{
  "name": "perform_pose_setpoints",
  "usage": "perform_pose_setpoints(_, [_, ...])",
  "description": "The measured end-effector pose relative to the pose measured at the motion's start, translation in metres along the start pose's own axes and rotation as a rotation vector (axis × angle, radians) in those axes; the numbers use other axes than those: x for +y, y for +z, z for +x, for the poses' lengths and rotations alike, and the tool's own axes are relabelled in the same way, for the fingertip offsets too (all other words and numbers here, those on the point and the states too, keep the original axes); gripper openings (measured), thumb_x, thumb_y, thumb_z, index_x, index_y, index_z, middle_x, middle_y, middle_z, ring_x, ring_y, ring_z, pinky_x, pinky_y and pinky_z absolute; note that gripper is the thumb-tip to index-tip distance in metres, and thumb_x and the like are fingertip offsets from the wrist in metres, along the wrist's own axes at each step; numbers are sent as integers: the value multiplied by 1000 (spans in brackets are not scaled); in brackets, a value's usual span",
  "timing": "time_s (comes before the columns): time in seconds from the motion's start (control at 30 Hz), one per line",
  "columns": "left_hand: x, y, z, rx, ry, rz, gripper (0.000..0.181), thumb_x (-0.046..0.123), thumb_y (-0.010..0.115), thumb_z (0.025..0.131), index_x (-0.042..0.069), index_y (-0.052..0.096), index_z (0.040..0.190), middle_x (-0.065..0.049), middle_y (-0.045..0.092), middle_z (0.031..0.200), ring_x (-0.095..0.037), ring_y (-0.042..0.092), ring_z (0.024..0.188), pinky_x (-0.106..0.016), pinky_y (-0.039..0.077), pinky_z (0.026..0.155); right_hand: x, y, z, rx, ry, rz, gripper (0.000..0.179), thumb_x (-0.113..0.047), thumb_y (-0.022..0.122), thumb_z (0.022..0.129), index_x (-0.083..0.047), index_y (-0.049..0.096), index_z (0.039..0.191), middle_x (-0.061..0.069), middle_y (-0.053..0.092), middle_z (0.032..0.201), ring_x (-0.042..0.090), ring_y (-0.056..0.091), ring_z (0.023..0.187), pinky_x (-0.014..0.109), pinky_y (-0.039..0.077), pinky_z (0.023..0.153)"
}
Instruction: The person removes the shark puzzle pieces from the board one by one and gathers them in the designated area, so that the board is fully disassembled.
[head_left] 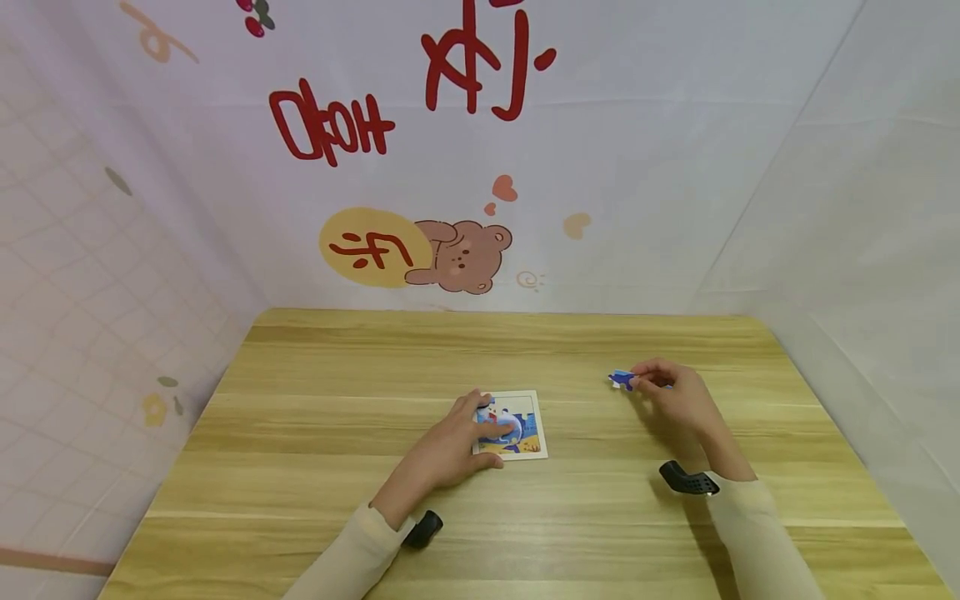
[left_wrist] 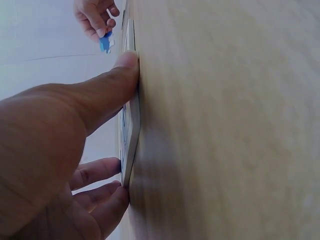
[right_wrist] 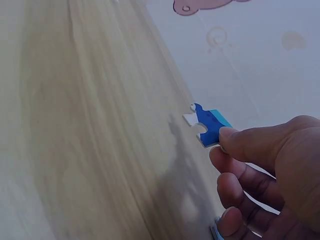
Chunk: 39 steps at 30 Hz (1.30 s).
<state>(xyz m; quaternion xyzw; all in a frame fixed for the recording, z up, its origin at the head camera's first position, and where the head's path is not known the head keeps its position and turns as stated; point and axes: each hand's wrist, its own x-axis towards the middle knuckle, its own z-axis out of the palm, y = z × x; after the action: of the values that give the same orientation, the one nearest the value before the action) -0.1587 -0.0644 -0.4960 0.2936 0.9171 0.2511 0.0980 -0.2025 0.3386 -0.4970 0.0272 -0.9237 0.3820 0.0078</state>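
A small square jigsaw puzzle board (head_left: 537, 421) with a white border and a blue-and-yellow picture lies on the table. My left hand (head_left: 450, 442) holds it from the left, the thumb at its near edge and other fingers at its left and far edges. One finger lies across the picture, hiding part of it. To the right, my right hand (head_left: 678, 400) pinches a jigsaw piece (right_wrist: 212, 125) by one side between thumb and index finger, above the table. This piece is dark blue, light blue and white. A second bluish piece (right_wrist: 215, 231) shows partly behind the right hand's lower fingers.
The wood-grain table (head_left: 337, 358) ends at a white back curtain (head_left: 637, 167) printed with a bear, hearts and red characters. More pale curtain hangs on both sides. A black wrist strap (head_left: 686, 479) sits below the right hand, another strap (head_left: 424, 530) below the left.
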Motion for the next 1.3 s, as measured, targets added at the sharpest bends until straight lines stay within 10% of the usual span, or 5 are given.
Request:
perform_pose_setpoints(0.77, [-3, 2, 0, -8, -17, 1, 54, 47, 74, 91, 39, 60, 143, -7, 31, 167, -31, 19, 159, -55, 50, 108, 20, -13, 2, 101, -143, -304, 14, -17, 76, 93, -9, 80, 104, 10, 67, 86, 17, 51, 68, 27, 39, 58])
perform_pose_setpoints(1.3, [-2, 0, -1, -8, -8, -8, 53, 43, 75, 92, 37, 62, 142, -10, 32, 165, -33, 20, 159, -56, 49, 109, 14, -12, 0, 95, -137, -318, 15, -20, 74, 95, -10, 81, 103, 16, 68, 95, 18, 53, 72, 29, 40, 62])
